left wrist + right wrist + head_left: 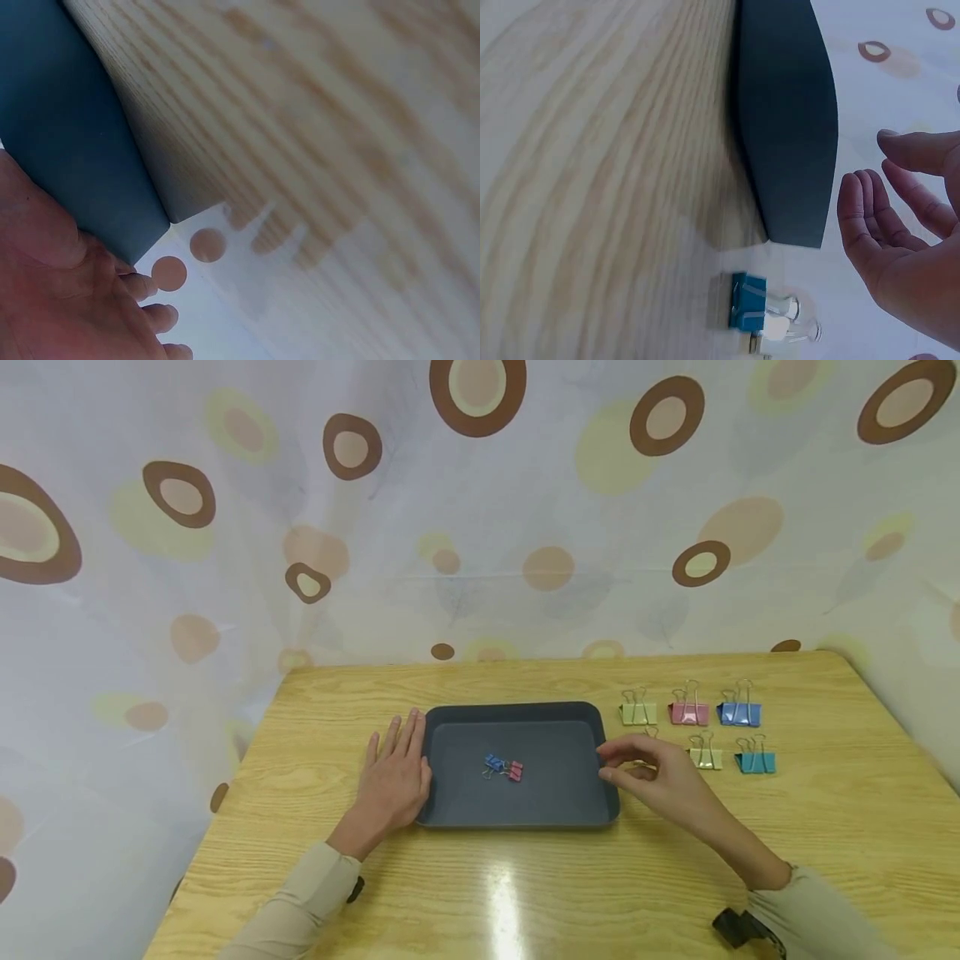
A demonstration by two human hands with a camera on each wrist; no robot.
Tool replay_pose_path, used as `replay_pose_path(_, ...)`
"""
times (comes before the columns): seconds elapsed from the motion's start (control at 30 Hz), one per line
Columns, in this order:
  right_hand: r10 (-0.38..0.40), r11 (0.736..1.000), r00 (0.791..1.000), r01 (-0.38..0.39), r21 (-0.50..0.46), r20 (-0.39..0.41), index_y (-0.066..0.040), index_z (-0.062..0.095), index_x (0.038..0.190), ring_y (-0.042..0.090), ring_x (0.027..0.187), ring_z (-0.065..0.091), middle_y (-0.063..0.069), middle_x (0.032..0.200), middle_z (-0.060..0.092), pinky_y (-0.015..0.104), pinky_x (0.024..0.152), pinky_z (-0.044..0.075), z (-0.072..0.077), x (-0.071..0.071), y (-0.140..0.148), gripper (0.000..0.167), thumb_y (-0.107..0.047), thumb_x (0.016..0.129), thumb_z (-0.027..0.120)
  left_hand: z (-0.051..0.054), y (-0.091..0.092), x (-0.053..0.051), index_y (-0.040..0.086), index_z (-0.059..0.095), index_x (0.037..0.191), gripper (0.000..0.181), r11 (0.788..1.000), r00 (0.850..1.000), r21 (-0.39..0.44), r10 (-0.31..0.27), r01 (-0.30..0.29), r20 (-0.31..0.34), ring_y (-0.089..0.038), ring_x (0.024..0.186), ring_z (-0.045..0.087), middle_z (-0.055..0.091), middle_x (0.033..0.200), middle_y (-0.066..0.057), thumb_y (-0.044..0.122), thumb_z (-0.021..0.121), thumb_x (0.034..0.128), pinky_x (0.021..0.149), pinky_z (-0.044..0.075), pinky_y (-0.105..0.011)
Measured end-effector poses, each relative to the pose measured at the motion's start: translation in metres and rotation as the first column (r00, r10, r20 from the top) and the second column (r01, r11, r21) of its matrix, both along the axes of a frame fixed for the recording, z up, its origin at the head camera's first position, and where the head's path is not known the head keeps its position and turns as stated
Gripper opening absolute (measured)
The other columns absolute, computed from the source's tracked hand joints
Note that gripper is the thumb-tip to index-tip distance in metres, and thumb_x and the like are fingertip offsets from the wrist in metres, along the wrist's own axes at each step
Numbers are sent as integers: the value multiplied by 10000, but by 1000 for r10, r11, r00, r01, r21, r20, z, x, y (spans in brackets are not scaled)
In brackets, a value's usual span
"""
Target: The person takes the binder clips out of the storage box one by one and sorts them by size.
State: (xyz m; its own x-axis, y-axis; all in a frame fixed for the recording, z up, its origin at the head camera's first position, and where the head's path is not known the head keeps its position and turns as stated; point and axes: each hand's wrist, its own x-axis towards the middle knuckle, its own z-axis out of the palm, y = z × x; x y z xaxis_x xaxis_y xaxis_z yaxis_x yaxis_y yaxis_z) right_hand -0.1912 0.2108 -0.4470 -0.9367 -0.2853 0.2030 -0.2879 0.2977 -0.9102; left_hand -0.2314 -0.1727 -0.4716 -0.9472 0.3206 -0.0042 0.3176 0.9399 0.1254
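Observation:
A dark grey tray point(517, 814) lies on the table, with a small blue binder clip point(494, 762) and a small pink binder clip point(515, 771) close together inside. My left hand point(393, 777) rests along the tray's left side, fingers straight; its palm point(52, 292) faces the tray wall in the left wrist view. Over the tray's right rim is my right hand point(663, 777), thumb and index finger apart. The right wrist view shows nothing between those fingers point(859, 217), and a teal binder clip point(748, 302) beyond the tray's corner.
Right of the tray stand larger binder clips: light green point(639, 714), pink point(689, 713) and blue point(740, 714) behind, yellow point(707, 758) and teal nearer. Another clip point(652, 732) is mostly hidden by my right hand. A patterned cloth point(495, 527) hangs behind the wooden table point(420, 893).

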Motion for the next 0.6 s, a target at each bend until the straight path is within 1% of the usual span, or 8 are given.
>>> replay_pose_path(0.1,-1,1000,1000,1,3,-25,30,701,1153,132,953,688,249,1133,681,276,773,600,0,-4,-10,238,3,920,745,1,1,0,19,111,1645,640,1000,1000,-1,3,-3,-1,-353,1565,130,126,1712,-130,242,359,1098,1229,116,-585)
replay_pose_path(0.2,14,1000,999,-13,22,-49,6,704,1152,159,937,683,226,1101,690,289,754,603,-1,-8,-22,250,9,907,757,1,1,1,15,115,1644,637,1000,1000,-3,2,-2,0,-353,1565,127,128,1711,-134,240,356,1099,1228,121,-586)
replay_pose_path(0.27,30,998,997,-26,56,-67,-21,706,1156,177,929,684,200,1084,695,291,749,601,-3,-11,-30,260,-1,904,766,1,0,1,15,112,1644,636,1000,1000,-6,2,-2,2,-354,1565,125,126,1711,-136,238,353,1099,1227,125,-589)
replay_pose_path(0.4,61,992,994,-49,120,-95,-21,700,1165,210,925,693,170,1072,697,309,753,605,-9,-17,-45,291,1,887,784,1,0,1,17,111,1644,637,1000,1000,-8,0,0,2,-357,1565,125,128,1710,-138,241,354,1100,1224,132,-594)
replay_pose_path(0.6,80,981,992,-62,183,-93,-9,695,1161,245,927,686,162,1091,695,313,734,597,-16,-23,-62,307,8,872,796,-1,0,0,23,105,1646,639,1000,1000,-2,-3,3,0,-352,1567,114,123,1711,-136,241,353,1099,1226,123,-593)
